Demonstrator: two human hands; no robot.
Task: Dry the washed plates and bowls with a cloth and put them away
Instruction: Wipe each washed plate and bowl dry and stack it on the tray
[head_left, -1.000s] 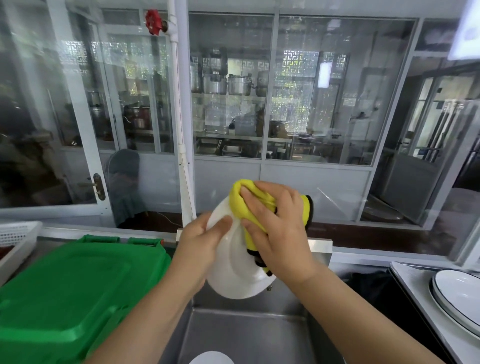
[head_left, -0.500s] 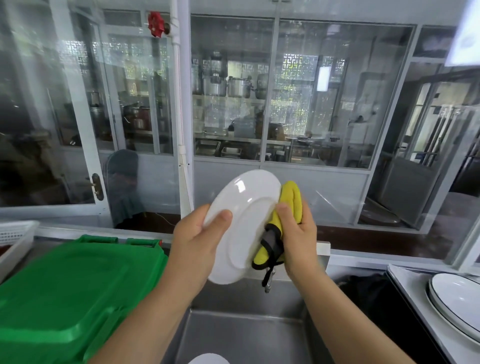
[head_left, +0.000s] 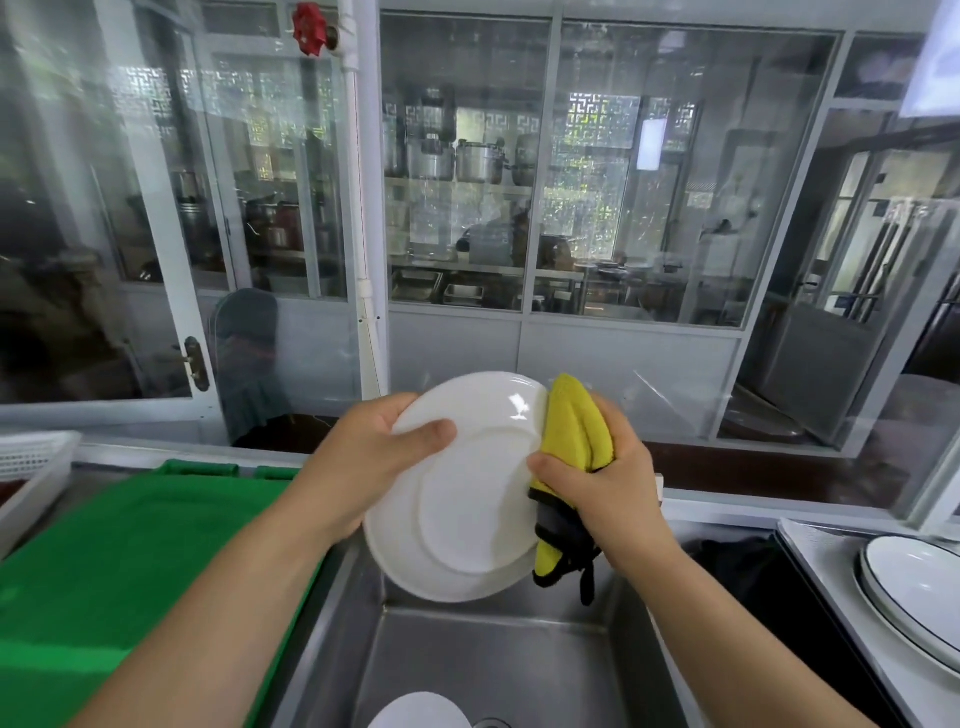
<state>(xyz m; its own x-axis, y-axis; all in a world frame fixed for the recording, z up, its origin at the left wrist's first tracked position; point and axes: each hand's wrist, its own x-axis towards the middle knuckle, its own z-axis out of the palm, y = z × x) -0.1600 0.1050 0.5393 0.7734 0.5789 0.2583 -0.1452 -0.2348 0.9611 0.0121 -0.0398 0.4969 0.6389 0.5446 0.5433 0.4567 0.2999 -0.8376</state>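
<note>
1. Bottom centre of the frame: the rim of another white dish (head_left: 420, 711) lies low in the steel sink (head_left: 498, 670), cut off by the frame edge.
2. Lower left: a green plastic lid (head_left: 130, 561) covers the space beside the sink; a white perforated basket (head_left: 31, 462) sits at the left edge behind it.
3. Lower right: stacked white plates with dark rims (head_left: 914, 587) rest on the worktop (head_left: 831, 551), well apart from the hands.
4. Centre: a white plate (head_left: 467, 499) is held tilted above the sink, its underside and foot ring facing the camera.
5. Left hand (head_left: 363, 457) grips the plate's upper left rim, thumb pressed on the near face, fingers hidden behind it.
6. Right hand (head_left: 602, 478) is closed around a folded yellow cloth (head_left: 576, 431) with dark edging, thumb on the plate's near face at the right rim. The cloth wraps that rim; a dark loop dangles below.
7. Behind the hands: a white pipe (head_left: 363, 234) runs up to a red valve wheel (head_left: 307, 27) at upper left.
8. Far: glass partitions (head_left: 623, 208) show metal pots (head_left: 478, 161) on a shelf in a kitchen beyond, somewhat blurred by reflections.
</note>
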